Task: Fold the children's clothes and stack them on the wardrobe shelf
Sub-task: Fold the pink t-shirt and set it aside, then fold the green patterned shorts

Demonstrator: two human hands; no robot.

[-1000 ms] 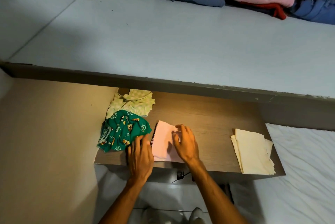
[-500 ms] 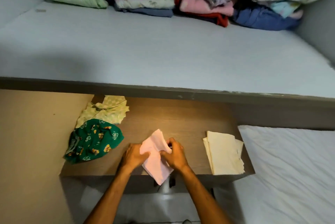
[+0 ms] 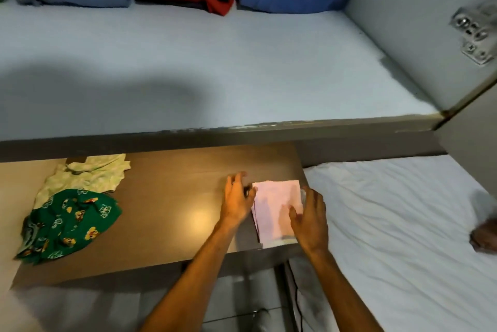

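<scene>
Now pink cloth (image 3: 277, 208) between fingers (image 3: 236, 183).

The light is looking dim and a bit yellow. A bright spot is shining on the brown table (image 3: 166, 205). A big dark shadow is lying on the shelf (image 3: 188, 68). The picture edges are bending and looking blurry

pale pink cloth (image 3: 277, 208), green flower-print garment (image 3: 72, 221)
</scene>
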